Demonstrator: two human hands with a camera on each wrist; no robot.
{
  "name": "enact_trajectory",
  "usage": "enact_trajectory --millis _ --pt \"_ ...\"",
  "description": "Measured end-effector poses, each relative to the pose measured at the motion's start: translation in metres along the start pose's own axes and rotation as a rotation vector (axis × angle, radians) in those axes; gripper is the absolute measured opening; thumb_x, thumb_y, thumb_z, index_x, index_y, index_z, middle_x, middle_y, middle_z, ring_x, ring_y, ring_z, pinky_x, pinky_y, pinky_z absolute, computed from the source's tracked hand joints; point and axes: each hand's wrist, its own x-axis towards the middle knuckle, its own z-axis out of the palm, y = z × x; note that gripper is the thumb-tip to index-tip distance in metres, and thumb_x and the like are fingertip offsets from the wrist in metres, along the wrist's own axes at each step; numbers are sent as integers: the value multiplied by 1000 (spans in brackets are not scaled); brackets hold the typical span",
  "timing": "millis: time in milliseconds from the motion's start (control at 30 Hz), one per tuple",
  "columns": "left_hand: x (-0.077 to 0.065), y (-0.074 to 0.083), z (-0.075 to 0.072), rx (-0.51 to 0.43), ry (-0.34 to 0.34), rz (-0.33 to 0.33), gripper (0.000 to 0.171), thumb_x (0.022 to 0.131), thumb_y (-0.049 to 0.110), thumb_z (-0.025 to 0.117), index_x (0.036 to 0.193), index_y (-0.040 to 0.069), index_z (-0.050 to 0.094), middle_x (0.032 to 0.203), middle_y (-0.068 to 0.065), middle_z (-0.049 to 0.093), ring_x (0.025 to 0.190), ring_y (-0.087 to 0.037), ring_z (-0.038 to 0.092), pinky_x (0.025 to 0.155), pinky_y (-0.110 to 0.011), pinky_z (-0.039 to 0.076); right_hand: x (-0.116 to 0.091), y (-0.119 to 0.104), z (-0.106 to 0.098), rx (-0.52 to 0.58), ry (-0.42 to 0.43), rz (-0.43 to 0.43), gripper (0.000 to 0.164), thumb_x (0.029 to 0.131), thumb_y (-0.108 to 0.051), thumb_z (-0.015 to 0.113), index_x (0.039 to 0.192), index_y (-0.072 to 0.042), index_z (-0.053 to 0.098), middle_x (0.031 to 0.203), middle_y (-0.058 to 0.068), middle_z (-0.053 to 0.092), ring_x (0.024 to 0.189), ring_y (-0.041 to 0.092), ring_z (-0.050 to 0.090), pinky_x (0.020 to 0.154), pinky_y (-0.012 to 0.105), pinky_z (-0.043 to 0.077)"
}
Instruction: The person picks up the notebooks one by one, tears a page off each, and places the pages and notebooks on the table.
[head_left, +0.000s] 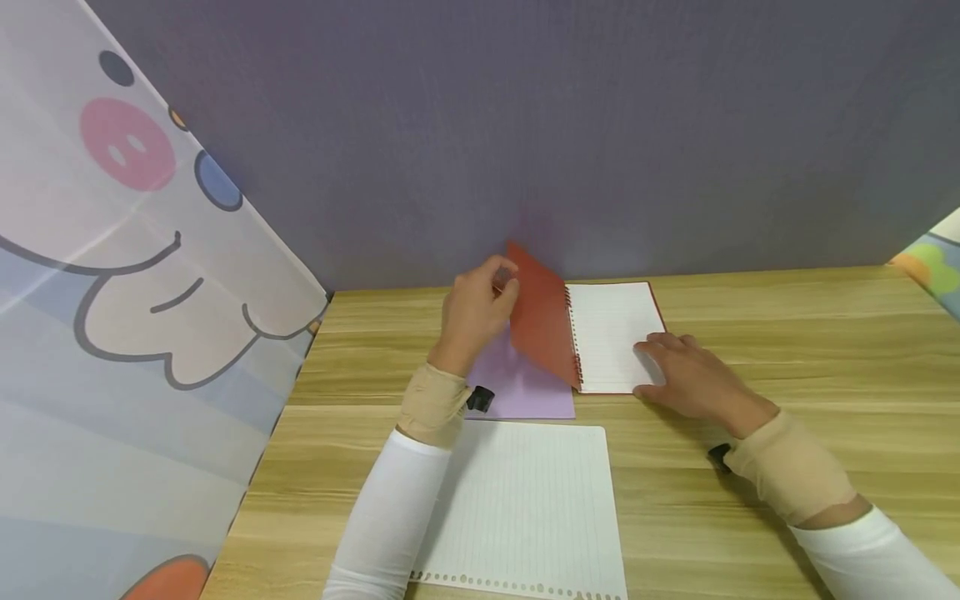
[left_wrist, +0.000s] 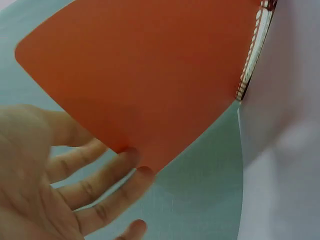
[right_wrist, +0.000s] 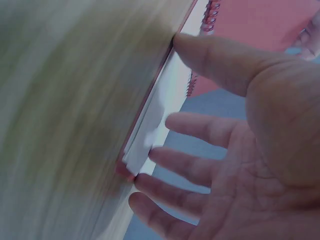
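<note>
A red-covered spiral notebook (head_left: 617, 337) lies at the back of the table, its ruled white page facing up. Its red cover (head_left: 542, 317) stands raised at a slant on the left of the spiral. Beside the cover's outer edge is my left hand (head_left: 477, 307); in the left wrist view its fingertips (left_wrist: 144, 174) overlap the cover's corner, and the thumb goes partly behind it. My right hand (head_left: 693, 377) rests at the notebook's lower right corner, with the thumb at the bottom edge and loosely spread fingers along the right side.
A purple sheet or cover (head_left: 525, 392) lies flat under the raised red cover. Nearer is a loose ruled page (head_left: 532, 508) with punched holes along its near edge. A grey upright panel (head_left: 600, 142) borders the wooden table (head_left: 817, 350); a cartoon-printed cloth (head_left: 150, 333) hangs at left.
</note>
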Motion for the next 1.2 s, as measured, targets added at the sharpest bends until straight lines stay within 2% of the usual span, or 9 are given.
enact_trajectory --millis 167,567,733,867,967,1100,1200 --pt "2 -8 -5 113 -71 -74 25 83 23 58 108 27 59 79 14 58 63 -4 53 53 -28 39 -1 4 -1 -21 -11 -3 62 80 -42 63 127 -5 49 133 20 40 114 49 37 90 54 32" --pt "1 -26 -8 143 -147 -157 25 80 18 59 103 25 62 78 10 58 62 -9 53 49 -29 40 0 2 -2 -23 -33 -6 64 81 -45 62 128 -5 48 134 21 39 117 50 34 95 54 28" --pt "1 -33 -9 190 -182 -186 26 77 16 59 101 25 63 78 9 57 65 -10 53 51 -30 40 1 2 -2 -28 -24 -15 63 81 -46 62 127 -5 49 133 21 41 116 51 35 93 54 29" --pt "2 -36 -10 244 -240 -213 28 76 17 60 103 25 63 77 7 57 68 -13 53 53 -32 40 1 2 -2 -28 -25 -14 64 81 -47 62 128 -5 49 133 21 40 117 50 35 92 55 30" --pt "1 -38 -10 283 -294 -246 27 77 18 61 103 26 63 93 4 61 70 -15 53 54 -33 40 1 1 -3 -20 -40 -11 66 81 -48 61 129 -5 48 134 22 39 119 49 33 94 55 28" --pt "0 -44 -7 314 -357 -285 25 77 18 61 101 26 63 114 1 58 76 -18 52 57 -34 40 0 0 -5 -15 -56 -2 67 81 -48 61 130 -4 47 136 22 37 121 50 30 95 56 26" --pt "-1 -50 -3 327 -398 -304 26 78 16 58 101 26 63 114 -1 57 81 -19 53 59 -34 40 0 -1 -6 -20 -53 4 66 81 -47 61 130 -5 47 136 21 38 120 51 31 92 57 28"
